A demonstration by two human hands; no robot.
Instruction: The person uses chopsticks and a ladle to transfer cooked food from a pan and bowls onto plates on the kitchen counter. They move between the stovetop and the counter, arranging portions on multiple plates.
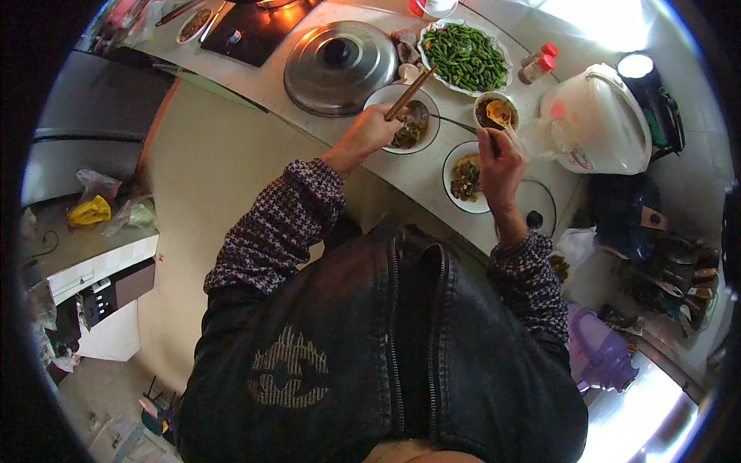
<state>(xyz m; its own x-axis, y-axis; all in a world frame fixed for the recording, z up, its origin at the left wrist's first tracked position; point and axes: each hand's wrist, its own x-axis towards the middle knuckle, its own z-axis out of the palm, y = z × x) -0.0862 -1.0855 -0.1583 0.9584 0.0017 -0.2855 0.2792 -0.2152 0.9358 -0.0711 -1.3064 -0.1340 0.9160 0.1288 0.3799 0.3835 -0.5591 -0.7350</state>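
My left hand (pixel 370 132) grips a pair of wooden chopsticks (pixel 412 91) that point up and away over a white bowl (pixel 429 139). This hand lies across the bowl's near-left rim. Dark, leafy food (pixel 410 133) fills part of the bowl. From the right, my right hand (pixel 502 168) holds a metal spoon (pixel 457 122), its head down in that food. Below it, a second white bowl (pixel 448 191) of similar food is partly covered by my right hand. A small bowl of dark sauce (pixel 483 113) holds a yellow ladle (pixel 499 111); whether my right hand touches its pale handle, I cannot tell.
A metal pot lid (pixel 341 72) lies left of the bowls, near a lit stove (pixel 255 32). Beyond stands a plate of green chillies (pixel 463 58) beside red-capped shakers (pixel 538 68). At right are a clear container (pixel 547 139), a white rice cooker (pixel 602 121) and a glass lid (pixel 535 202).
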